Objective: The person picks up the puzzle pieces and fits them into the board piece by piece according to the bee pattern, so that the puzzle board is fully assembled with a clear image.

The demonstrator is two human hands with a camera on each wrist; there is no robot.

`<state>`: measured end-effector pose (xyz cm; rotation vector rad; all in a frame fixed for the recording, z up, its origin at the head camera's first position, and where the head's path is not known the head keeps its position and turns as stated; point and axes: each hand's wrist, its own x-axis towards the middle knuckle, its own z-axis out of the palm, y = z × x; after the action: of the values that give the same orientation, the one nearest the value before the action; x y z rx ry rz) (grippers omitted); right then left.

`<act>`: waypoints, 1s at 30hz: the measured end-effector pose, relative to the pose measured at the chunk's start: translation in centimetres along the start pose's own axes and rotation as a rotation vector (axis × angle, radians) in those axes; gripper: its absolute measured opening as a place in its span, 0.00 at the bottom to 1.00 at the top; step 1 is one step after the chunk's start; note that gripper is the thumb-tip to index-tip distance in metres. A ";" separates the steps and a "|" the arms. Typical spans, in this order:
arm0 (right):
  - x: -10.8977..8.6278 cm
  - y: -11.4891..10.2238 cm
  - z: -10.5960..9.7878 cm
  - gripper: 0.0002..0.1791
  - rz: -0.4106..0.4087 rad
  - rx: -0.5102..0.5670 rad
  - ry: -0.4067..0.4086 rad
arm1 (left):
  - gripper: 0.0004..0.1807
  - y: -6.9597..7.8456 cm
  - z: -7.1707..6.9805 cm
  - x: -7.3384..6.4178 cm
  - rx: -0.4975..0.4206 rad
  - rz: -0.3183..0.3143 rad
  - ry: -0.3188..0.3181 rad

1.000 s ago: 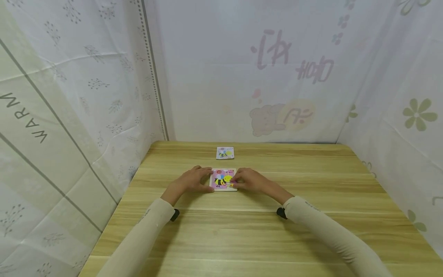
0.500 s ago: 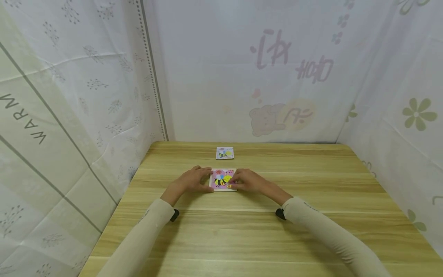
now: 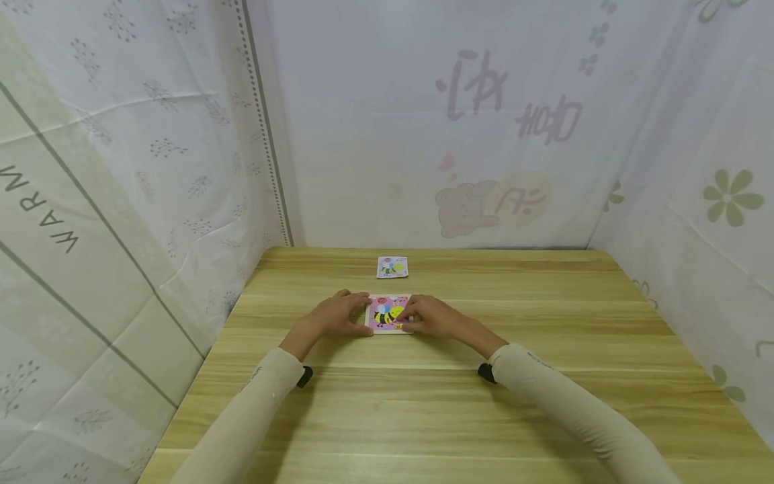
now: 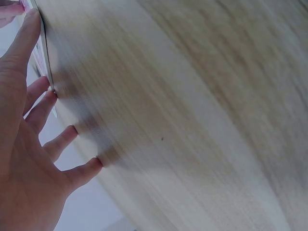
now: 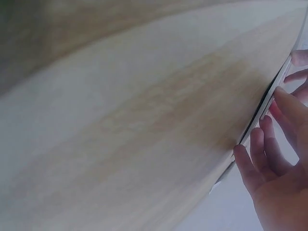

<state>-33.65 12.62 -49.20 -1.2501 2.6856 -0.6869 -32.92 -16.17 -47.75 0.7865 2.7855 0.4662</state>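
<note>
A square bee jigsaw puzzle with a pale rim lies flat on the table between both hands. My left hand holds its left side, thumb at the near corner and fingers at the far corner. In the left wrist view, the left hand's outer fingers are spread and rest on the tabletop. My right hand reaches over the puzzle's right side, its thumb and bent fingers at a small puzzle piece in the near right part. The right hand covers part of that side.
Behind the puzzle lies a small card with the same bee picture. The wood-grain table extends to printed curtains at the back and sides. A dark band sits at the right wrist.
My right fingertips have shifted slightly left and inward over the puzzle, and the small piece lies flatter in the near right part. The left hand keeps its place.
</note>
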 end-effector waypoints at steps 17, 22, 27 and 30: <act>-0.1 -0.3 0.5 0.11 0.032 -0.016 0.004 | 0.47 -0.6 0.2 -0.1 -0.008 0.005 -0.003; 0.0 -0.3 0.7 0.11 0.023 -0.024 0.012 | 0.47 -0.8 0.2 -0.4 -0.027 0.014 0.002; 0.2 -0.4 0.7 0.10 0.016 -0.028 0.018 | 0.47 -1.0 0.2 -0.4 -0.035 0.024 0.020; 0.2 -0.4 0.7 0.11 0.034 -0.023 0.013 | 0.48 -1.1 0.4 -0.4 -0.041 0.019 0.024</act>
<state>-33.31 11.95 -49.65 -1.2067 2.7265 -0.6639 -32.99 -17.21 -48.45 0.8047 2.7830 0.5385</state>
